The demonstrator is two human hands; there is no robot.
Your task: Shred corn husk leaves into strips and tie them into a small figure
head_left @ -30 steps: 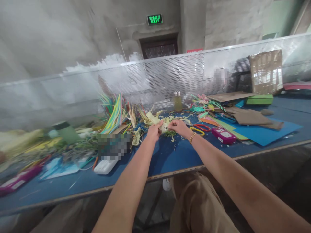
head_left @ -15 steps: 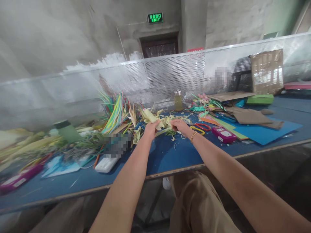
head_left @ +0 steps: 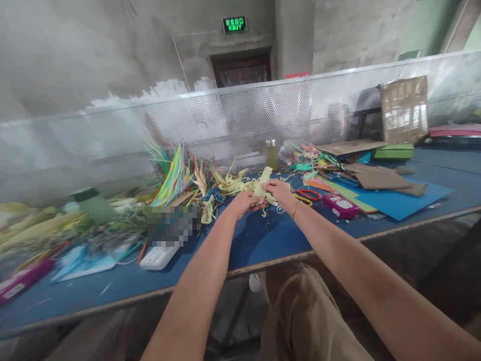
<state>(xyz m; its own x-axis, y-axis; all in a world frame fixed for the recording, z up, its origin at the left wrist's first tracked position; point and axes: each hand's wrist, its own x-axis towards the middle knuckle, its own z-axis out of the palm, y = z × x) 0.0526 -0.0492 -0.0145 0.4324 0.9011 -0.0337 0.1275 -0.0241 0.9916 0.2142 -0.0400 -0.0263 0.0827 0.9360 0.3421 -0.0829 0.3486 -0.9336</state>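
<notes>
A pale yellow-green strip of corn husk (head_left: 264,178) stands up between my two hands above the blue tabletop. My left hand (head_left: 248,202) is closed around its lower part, fingers pointing right. My right hand (head_left: 278,192), with a gold bracelet at the wrist, pinches the strip's right edge between thumb and fingers. The hands nearly touch. Just behind them lies a heap of husk shreds (head_left: 235,184), partly hidden. A loose curled husk piece (head_left: 207,210) lies left of my left hand. Scissors with red handles (head_left: 308,194) are to the right of my right hand.
Coloured pipe cleaners (head_left: 173,173) stand at the back left, and a small bottle (head_left: 271,154) at the back. On the right are a magenta box (head_left: 340,206), blue paper (head_left: 408,200) and cardboard (head_left: 383,176). A white device (head_left: 160,256) lies front left. Perforated metal panel (head_left: 259,115) lines the back.
My left hand has moved right, close to my right hand. The husk strip has swung from leaning left to standing upright between them. The whole view has shifted slightly.
</notes>
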